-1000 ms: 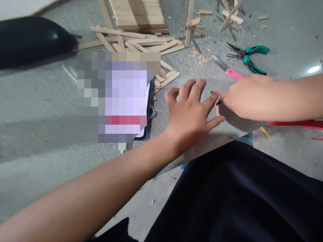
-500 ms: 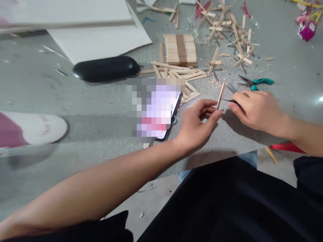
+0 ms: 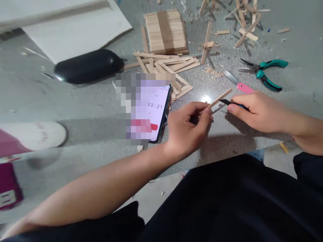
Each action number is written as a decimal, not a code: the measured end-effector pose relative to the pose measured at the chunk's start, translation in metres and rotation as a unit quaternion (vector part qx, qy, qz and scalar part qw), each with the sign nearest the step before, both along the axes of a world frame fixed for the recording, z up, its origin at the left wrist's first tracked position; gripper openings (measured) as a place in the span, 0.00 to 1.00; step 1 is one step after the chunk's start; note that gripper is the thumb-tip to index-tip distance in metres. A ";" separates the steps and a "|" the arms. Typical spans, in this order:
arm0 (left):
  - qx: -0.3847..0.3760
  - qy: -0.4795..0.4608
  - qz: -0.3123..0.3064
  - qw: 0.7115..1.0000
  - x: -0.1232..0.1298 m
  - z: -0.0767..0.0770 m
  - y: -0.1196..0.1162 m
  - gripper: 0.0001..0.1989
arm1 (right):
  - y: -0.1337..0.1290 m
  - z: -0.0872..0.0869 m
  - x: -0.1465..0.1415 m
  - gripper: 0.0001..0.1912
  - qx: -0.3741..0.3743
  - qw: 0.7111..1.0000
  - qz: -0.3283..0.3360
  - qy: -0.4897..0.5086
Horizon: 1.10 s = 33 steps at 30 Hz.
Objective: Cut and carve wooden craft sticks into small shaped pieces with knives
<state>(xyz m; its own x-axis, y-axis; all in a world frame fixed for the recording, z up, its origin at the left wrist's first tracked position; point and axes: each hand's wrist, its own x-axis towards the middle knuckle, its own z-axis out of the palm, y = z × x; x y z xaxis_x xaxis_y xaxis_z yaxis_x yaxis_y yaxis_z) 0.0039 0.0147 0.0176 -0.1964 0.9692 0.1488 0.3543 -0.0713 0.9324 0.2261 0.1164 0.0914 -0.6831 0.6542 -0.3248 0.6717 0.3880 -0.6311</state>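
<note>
My left hand [image 3: 190,126] pinches a flat wooden craft stick [image 3: 221,97] between thumb and fingers, its free end pointing up and to the right. Facing it, my right hand [image 3: 257,111] is closed around a craft knife [image 3: 224,102] with a dark, pointed blade. The blade tip is at the stick's side; whether it cuts in I cannot tell. Most of the knife's handle is hidden in the fist. Just beyond my right hand lies a pink-handled blade [image 3: 245,88]. Teal-handled needle-nose pliers [image 3: 274,64] rest open behind it.
A banded bundle of craft sticks [image 3: 155,33] and loose sticks [image 3: 181,64] lie ahead. Crossed stick pieces [image 3: 207,43] and shavings [image 3: 213,70] are farther right. A phone [image 3: 161,116], partly blurred out, sits left of my left hand, near a black oblong case [image 3: 88,66].
The stick has tipped from nearly upright to a lower slant toward the right. The knife has turned, showing more of its dark blade. The view has shifted, revealing the pink-handled blade and more of the pliers.
</note>
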 end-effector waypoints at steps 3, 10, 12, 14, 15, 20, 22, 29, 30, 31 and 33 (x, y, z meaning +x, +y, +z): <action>0.018 0.012 0.009 1.000 -0.001 -0.002 0.002 0.05 | 0.002 0.001 0.001 0.25 -0.049 0.999 -0.001 0.003; 0.027 -0.036 -0.014 0.999 -0.002 -0.003 0.002 0.07 | 0.010 -0.003 0.003 0.27 -0.187 0.982 -0.010 0.023; 0.011 -0.049 -0.017 0.999 -0.002 -0.002 0.001 0.09 | 0.011 -0.004 0.004 0.27 -0.226 0.973 -0.012 0.039; -0.014 -0.054 -0.014 0.998 -0.002 -0.001 0.000 0.12 | 0.011 -0.005 0.004 0.27 -0.251 0.966 -0.010 0.054; -0.024 -0.056 -0.013 0.998 -0.002 0.000 0.000 0.13 | 0.010 -0.005 0.004 0.27 -0.258 0.964 -0.007 0.059; -0.044 -0.071 -0.013 0.996 -0.002 0.000 0.000 0.13 | 0.007 -0.005 0.004 0.26 -0.258 0.964 0.002 0.070; -0.041 -0.080 -0.015 0.996 -0.003 0.000 0.001 0.11 | 0.006 -0.005 0.004 0.25 -0.226 0.971 -0.004 0.072; -0.048 -0.081 -0.018 0.995 -0.003 0.002 0.000 0.11 | 0.006 -0.006 0.003 0.25 -0.129 0.991 -0.011 0.025; -0.049 -0.081 -0.017 0.995 -0.003 0.002 0.000 0.11 | 0.005 -0.007 0.002 0.25 -0.125 0.992 -0.010 0.023; -0.049 -0.082 -0.018 0.995 -0.002 0.002 0.000 0.11 | 0.005 -0.007 0.002 0.25 -0.121 0.992 -0.009 0.026; -0.049 -0.083 -0.022 0.995 -0.002 0.002 0.000 0.12 | 0.004 -0.008 0.001 0.25 -0.116 0.992 -0.003 0.042</action>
